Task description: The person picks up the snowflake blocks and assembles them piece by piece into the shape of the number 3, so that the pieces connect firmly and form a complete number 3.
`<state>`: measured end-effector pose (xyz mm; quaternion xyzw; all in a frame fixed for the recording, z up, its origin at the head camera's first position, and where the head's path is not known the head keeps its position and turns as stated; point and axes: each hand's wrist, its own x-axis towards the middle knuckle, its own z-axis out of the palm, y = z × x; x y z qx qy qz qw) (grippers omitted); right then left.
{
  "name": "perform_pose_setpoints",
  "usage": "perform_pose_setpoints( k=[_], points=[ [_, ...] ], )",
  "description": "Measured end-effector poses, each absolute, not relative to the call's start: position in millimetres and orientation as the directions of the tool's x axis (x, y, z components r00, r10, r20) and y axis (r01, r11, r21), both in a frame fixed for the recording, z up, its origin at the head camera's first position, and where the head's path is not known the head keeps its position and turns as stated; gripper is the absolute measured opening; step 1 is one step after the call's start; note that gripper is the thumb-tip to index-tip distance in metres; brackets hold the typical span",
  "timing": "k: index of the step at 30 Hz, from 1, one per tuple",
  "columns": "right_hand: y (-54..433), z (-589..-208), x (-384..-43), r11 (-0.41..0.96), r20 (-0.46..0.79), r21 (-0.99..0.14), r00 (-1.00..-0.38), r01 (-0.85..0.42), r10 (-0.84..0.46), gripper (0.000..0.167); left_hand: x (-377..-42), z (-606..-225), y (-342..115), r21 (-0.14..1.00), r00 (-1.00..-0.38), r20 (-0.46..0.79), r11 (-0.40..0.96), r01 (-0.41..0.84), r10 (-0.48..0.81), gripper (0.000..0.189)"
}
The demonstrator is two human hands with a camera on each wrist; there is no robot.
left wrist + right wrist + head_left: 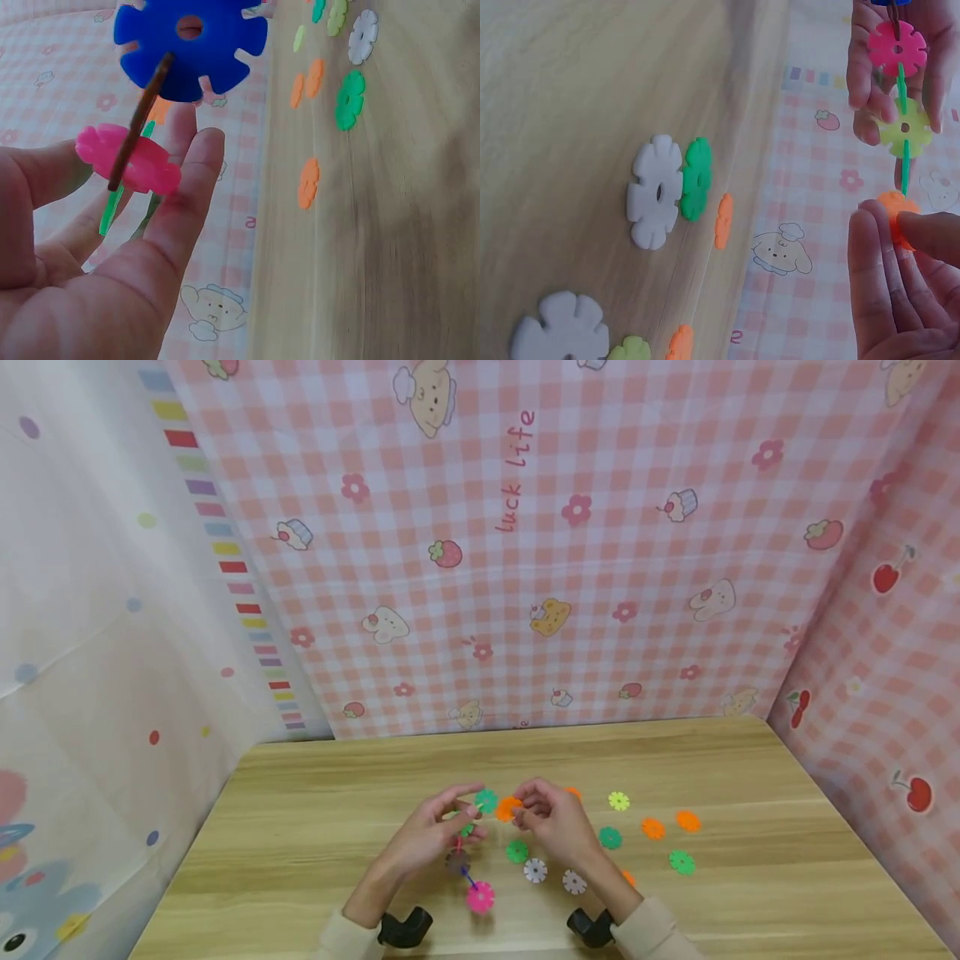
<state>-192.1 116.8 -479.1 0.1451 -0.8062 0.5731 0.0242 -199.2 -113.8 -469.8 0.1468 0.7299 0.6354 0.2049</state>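
Note:
My left hand holds a chain of slotted plastic snowflake discs. From its lower end hang a pink disc, a blue disc and a brown disc seen edge-on. Another pink disc sits by the left fingers. Beyond it, in the right wrist view, come an edge-on green disc, a yellow-green disc and a second green disc. At the far end is an orange disc, pinched between thumb and fingers of my right hand. Its join is partly hidden by the fingertips.
Loose discs lie on the wooden table: a green disc and white discs between the arms, with orange discs and a yellow disc to the right. A checked cloth hangs behind.

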Motion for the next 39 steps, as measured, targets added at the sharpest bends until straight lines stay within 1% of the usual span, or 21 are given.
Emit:
perform_pose_setpoints(
  k=[5,11,16,22,26,31,39],
  points=[
    [114.2,-478.6,-189.5,0.365,0.254,-0.877,-0.947,-0.312,-0.199,0.016,-199.8,-470.5,-110.9,0.989,-0.870,-0.115,0.136,-0.055,0.479,0.046],
    [114.1,-480.3,-187.4,0.380,0.325,-0.843,-0.924,-0.380,-0.203,0.012,-200.5,-471.7,-111.2,0.992,-0.867,-0.107,0.106,-0.063,0.487,0.046],
    [115.5,-480.3,-187.0,0.346,0.363,-0.839,-0.906,-0.419,-0.217,0.011,-201.0,-471.4,-112.8,0.992,-0.867,-0.072,0.127,-0.010,0.493,0.047],
    [116.1,-480.6,-185.6,0.293,0.397,-0.841,-0.887,-0.455,-0.238,0.015,-201.1,-469.2,-115.0,0.995,-0.855,-0.070,0.103,-0.020,0.514,0.045],
    [115.4,-482.9,-185.5,0.261,0.424,-0.836,-0.870,-0.483,-0.251,0.013,-201.2,-469.4,-116.6,0.995,-0.848,-0.065,0.094,-0.019,0.525,0.045],
    [115.2,-484.5,-186.0,0.265,0.425,-0.835,-0.871,-0.482,-0.245,0.010,-202.3,-470.9,-118.5,0.994,-0.844,-0.065,0.105,-0.011,0.532,0.045],
    [110.2,-475.2,-182.7,0.319,0.377,-0.845,-0.902,-0.428,-0.212,0.010,-203.2,-469.4,-119.0,0.992,-0.844,-0.064,0.128,0.005,0.532,0.045]
  ],
)
